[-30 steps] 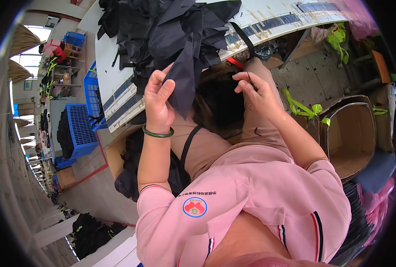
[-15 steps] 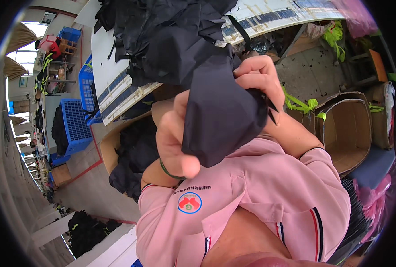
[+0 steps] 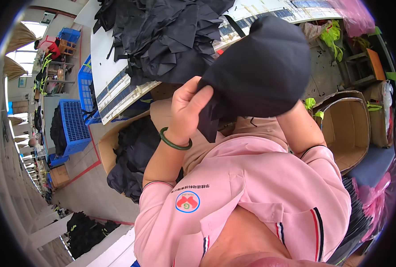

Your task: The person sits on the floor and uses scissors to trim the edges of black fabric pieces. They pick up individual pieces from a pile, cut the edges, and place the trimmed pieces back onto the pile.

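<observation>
A black, rounded fabric piece (image 3: pixel 265 66) is held up in front of me, spread wide like a pouch or cap. My left hand (image 3: pixel 189 104), with a dark green bangle on its wrist, pinches the lower left edge between thumb and fingers. A loose black flap (image 3: pixel 210 122) hangs below that grip. My right forearm (image 3: pixel 300 129) reaches up to the piece; the right hand is hidden behind or inside the cloth, so its fingers do not show. Beyond, a heap of black fabric pieces (image 3: pixel 162 42) covers much of the white table (image 3: pixel 106 75).
At my left stands a cardboard box (image 3: pixel 108 144) filled with black cloth (image 3: pixel 133 155). Blue plastic crates (image 3: pixel 77 127) are farther left on the floor. On the right are an open cardboard box (image 3: pixel 347 133), a stool (image 3: pixel 369 66) and pink plastic (image 3: pixel 376 196).
The black piece has moved up and right and spread out. My left hand has closed on its edge; my right hand, visible before with a dark pointed thing beside it, is now covered.
</observation>
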A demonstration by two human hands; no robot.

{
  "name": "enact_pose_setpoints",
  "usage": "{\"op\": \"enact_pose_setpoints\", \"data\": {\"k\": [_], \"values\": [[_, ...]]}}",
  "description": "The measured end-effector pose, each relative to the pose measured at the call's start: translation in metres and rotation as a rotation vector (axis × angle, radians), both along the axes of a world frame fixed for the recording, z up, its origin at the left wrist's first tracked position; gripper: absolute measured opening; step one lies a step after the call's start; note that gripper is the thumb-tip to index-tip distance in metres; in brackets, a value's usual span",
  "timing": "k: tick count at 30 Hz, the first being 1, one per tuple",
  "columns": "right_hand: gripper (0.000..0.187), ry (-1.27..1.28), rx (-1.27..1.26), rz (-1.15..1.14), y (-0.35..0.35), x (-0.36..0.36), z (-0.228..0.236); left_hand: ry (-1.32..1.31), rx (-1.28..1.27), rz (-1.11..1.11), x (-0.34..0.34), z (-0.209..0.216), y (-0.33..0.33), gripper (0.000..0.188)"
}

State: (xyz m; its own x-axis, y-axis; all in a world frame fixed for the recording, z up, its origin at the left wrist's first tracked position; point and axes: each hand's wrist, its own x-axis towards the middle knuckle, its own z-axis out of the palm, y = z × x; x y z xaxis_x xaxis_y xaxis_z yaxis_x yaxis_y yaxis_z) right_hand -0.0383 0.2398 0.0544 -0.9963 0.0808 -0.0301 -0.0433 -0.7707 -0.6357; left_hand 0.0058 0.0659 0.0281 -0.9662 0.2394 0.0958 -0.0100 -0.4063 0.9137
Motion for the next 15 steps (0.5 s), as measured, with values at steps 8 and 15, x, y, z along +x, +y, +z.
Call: {"op": "enact_pose_setpoints", "data": {"k": [8,15], "values": [[0.034,-0.183,0.339,0.607,-0.004,-0.023,-0.056,-0.506,0.700,-0.087,-0.004,-0.037,-0.009,0.042],[0.015,-0.150,0.494,0.629,-0.005,-0.014,-0.072,-0.578,0.424,0.163,0.001,-0.056,-0.004,0.047]]}}
